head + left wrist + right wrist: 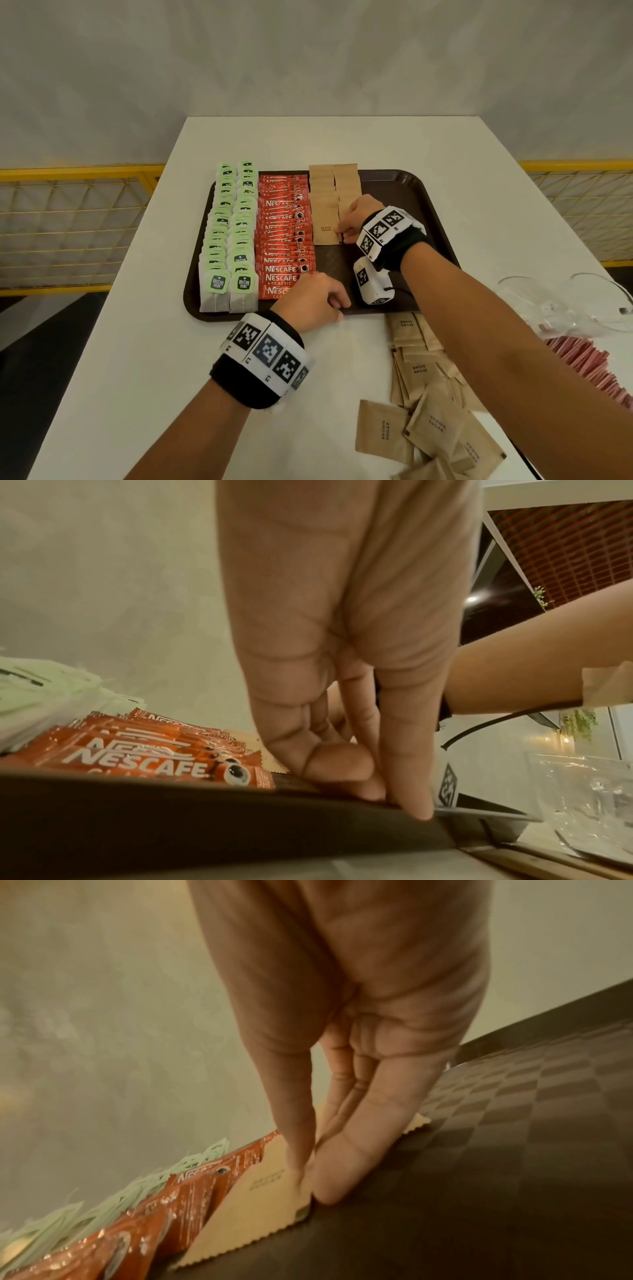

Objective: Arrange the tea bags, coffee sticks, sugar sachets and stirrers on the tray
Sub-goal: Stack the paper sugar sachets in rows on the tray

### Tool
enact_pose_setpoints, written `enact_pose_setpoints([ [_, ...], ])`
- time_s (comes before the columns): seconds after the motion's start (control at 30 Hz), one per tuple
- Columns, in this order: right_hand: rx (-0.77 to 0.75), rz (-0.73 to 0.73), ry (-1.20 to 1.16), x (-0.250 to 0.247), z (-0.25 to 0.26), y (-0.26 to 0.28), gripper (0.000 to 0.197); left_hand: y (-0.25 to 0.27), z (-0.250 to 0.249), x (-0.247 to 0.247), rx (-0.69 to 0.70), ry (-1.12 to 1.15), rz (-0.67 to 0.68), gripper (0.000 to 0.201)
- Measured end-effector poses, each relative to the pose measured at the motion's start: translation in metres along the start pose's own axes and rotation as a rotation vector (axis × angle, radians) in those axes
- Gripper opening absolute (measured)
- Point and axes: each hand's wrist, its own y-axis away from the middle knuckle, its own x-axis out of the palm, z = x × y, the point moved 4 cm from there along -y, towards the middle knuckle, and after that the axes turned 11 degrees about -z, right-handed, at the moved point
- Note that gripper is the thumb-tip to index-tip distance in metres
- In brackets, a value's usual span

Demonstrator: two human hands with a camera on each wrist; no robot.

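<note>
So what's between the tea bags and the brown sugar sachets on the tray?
The red coffee sticks fill that stretch as one column between tea bags and brown sugar sachets, seen from the head view.

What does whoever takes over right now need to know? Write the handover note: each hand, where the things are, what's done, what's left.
Left hand: fingers curled on the near rim of the dark brown plastic tray; whether it grips the rim is unclear.
Right hand: pinching the nearest brown paper sugar sachet in the right-hand sugar row on the tray.
Done: two rows of green-tagged tea bags and a row of red Nescafe coffee sticks fill the tray's left side.
Left: the sugar rows stop midway; loose brown sugar sachets lie on the white table near the tray. The tray's right side is bare. No stirrers identifiable.
</note>
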Motion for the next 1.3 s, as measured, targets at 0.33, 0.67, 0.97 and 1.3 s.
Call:
enact_pose_setpoints([
  [0.33,-0.181,0.005,-0.400,-0.086,0.004,0.132,0.013,0.048,-0.021,0.008,-0.001,0.082,0.060,0.034],
  [0.67,-0.120,0.061,0.232,-0.077,-0.111,0.281,0.058,0.095,-0.052,0.073,-0.030,-0.287,0.249,0.089],
  [0.97,0.007,0.055,0.374,-0.051,-0.150,0.305,0.116,0.095,-0.058,0.091,-0.016,-0.360,0.230,0.076],
  [1.3,0.012,0.026,0.311,-0.034,-0.150,0.288,0.080,0.082,-0.044,0.054,-0.051,-0.109,0.193,0.017],
])
